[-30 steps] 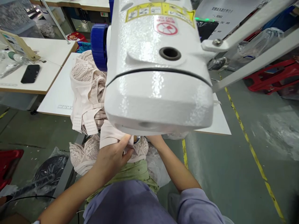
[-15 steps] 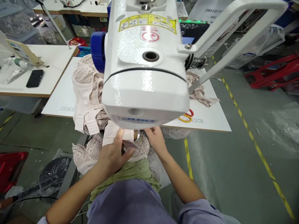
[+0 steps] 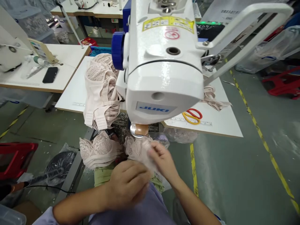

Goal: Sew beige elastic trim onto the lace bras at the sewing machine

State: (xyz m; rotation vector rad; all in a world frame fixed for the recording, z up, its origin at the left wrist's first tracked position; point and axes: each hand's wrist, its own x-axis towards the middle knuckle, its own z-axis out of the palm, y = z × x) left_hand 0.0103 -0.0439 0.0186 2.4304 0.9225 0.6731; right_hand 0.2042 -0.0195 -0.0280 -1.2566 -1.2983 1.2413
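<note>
The one word that reads clearly is "JUKI", in blue capitals on the grey nameplate (image 3: 156,108) across the front of the white sewing machine (image 3: 164,75), centre of the frame. Higher on the same casing runs a yellow warning strip (image 3: 168,24) with a row of pictograms; its lettering is too small to read. Just below it stands a red ring-shaped sign (image 3: 172,35), with red print above, illegible. At the upper right, a white sheet (image 3: 231,12) bears dark printed lines, blurred. Ruler markings (image 3: 206,123) line the front edge of the desk (image 3: 226,126), right of centre, their numerals unreadable.
</note>
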